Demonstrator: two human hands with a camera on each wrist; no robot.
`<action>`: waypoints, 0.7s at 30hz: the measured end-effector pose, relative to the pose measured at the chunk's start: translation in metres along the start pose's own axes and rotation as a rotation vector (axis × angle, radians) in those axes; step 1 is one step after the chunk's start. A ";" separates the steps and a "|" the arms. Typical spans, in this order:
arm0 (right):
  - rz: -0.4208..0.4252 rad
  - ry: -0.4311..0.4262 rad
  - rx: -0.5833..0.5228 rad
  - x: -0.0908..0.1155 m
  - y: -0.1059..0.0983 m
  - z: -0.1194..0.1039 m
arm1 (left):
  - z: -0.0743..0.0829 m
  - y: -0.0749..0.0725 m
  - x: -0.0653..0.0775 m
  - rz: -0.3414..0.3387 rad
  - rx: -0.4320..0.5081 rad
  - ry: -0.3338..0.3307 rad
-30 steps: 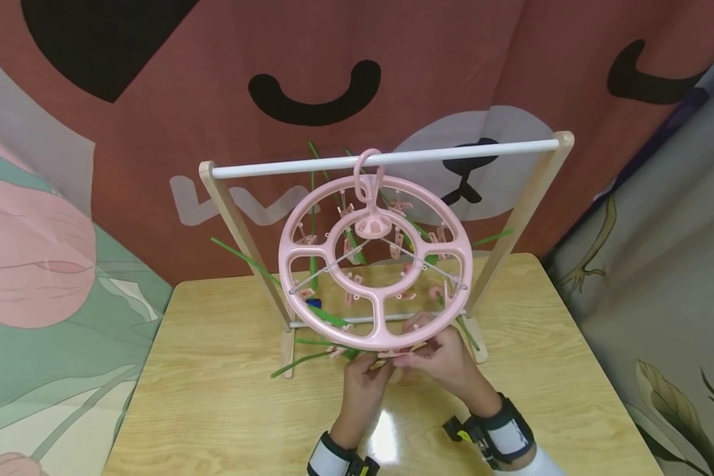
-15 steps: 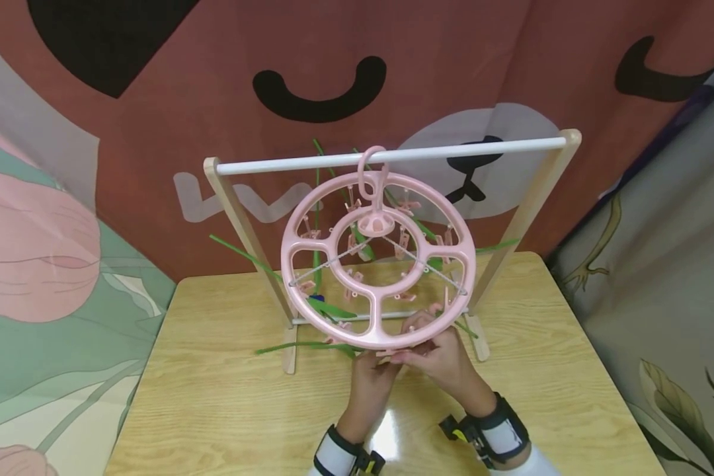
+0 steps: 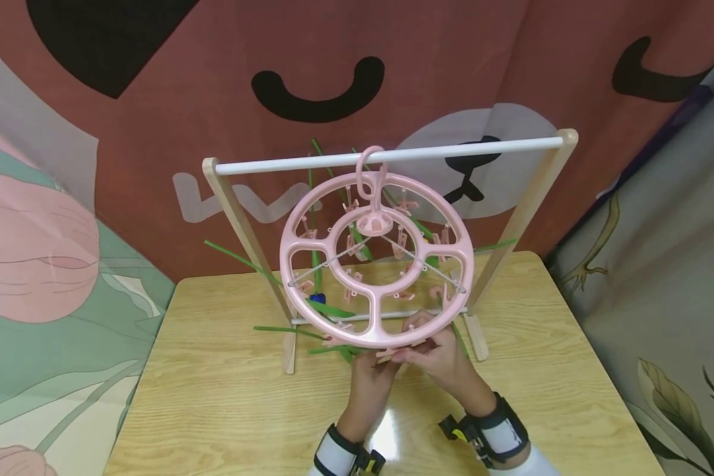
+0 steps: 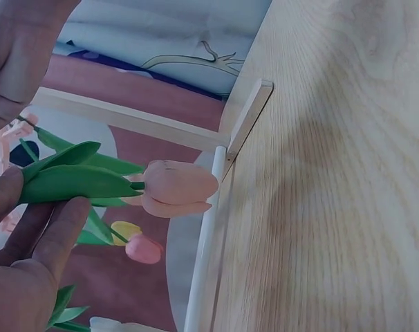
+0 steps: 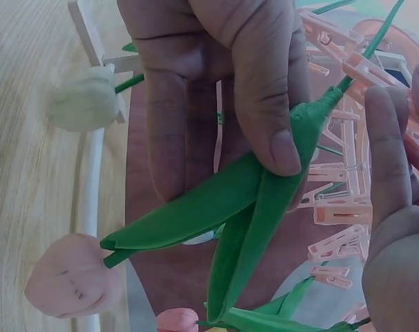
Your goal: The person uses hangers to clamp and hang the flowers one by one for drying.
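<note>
My left hand (image 3: 371, 387) grips a pale pink tulip (image 4: 178, 187) by its green leaves (image 5: 189, 200), below the front rim of a round pink clip hanger (image 3: 375, 338). Its flower points down toward the table. The tulip's stem passes up to a pink clothespin (image 5: 372, 72) on that hanger. Beside it, my right hand (image 3: 443, 362) pinches this clothespin between thumb and fingers (image 5: 389, 145). In the head view the hanger's rim and the hands hide most of the clothespin and the flower.
The hanger hooks over the white rod (image 3: 482, 149) of a wooden rack (image 3: 526, 205) on the table (image 3: 214, 410). Several other tulips hang from its clips, among them a white one (image 5: 85, 100) and a blue one (image 3: 317, 299). A patterned curtain (image 3: 155, 132) stands behind.
My left hand has shifted slightly right, closer to the right hand. The green stems at the front left have swung, and the hanger sways a little. My right hand stays nearly in place.
</note>
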State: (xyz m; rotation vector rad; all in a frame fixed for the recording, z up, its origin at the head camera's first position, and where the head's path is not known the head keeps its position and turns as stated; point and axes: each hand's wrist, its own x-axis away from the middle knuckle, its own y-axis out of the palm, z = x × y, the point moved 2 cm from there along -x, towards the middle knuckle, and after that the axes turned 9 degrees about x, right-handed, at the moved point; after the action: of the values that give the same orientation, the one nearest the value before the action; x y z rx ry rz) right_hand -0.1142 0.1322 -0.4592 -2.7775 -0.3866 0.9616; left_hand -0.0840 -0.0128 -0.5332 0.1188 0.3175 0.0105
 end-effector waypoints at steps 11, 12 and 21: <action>-0.042 0.124 0.073 0.006 -0.001 0.000 | 0.000 0.002 0.000 0.002 0.014 -0.020; -0.051 0.134 0.087 0.008 -0.001 0.000 | 0.000 0.001 0.000 -0.004 0.026 -0.022; -0.112 0.195 0.229 0.026 -0.007 0.011 | -0.001 -0.010 -0.001 -0.051 -0.021 0.020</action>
State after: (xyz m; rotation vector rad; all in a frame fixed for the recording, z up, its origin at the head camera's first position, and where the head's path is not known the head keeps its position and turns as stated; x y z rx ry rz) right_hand -0.1026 0.1477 -0.4815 -2.5806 -0.3727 0.6579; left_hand -0.0852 -0.0228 -0.5350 0.0901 0.3405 -0.0355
